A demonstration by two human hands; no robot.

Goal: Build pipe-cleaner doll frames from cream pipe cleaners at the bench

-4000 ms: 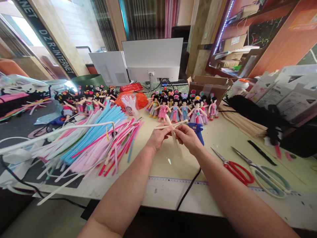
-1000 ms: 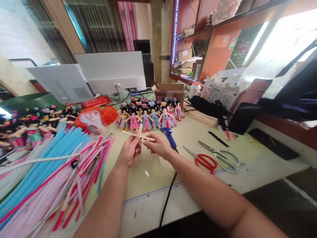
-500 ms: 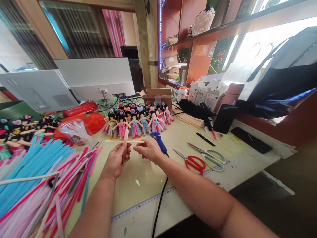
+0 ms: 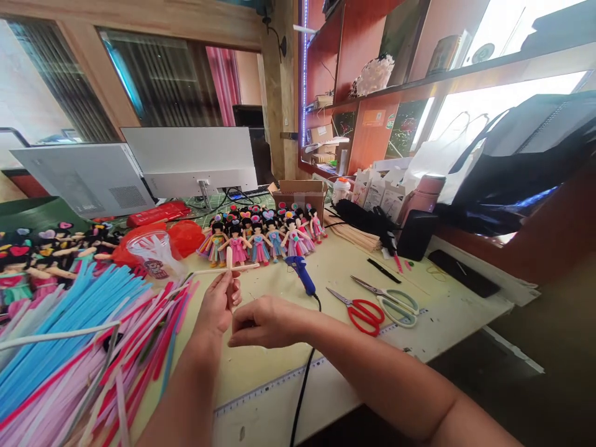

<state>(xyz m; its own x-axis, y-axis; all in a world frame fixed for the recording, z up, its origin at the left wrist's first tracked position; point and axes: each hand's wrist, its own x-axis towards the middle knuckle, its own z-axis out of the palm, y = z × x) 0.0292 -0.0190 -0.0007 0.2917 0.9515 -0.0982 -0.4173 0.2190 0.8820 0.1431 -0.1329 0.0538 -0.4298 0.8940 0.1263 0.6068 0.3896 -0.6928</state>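
Observation:
My left hand (image 4: 216,306) pinches a cross made of two pale sticks (image 4: 227,267) and holds it upright over the yellow-green table (image 4: 335,273). My right hand (image 4: 261,323) hovers low in front of the left one, fingers curled together, thumb and forefinger pinched; what they grip, if anything, is too small to name. A blue glue gun (image 4: 302,278) lies just beyond the right hand, its black cord running toward me. A row of small dolls in coloured dresses (image 4: 261,239) stands behind the cross.
Piles of blue, pink and red strips (image 4: 79,335) cover the left. Red-handled scissors (image 4: 361,308) and pale green scissors (image 4: 393,304) lie to the right. A clear cup (image 4: 156,254), more dolls (image 4: 41,254), two monitors (image 4: 190,158), a cardboard box (image 4: 300,192) and black fibre (image 4: 367,217) sit farther back.
My right hand has let go of the stick cross and dropped down toward me. The left hand alone keeps the cross. My view has swung to the right and tilted up.

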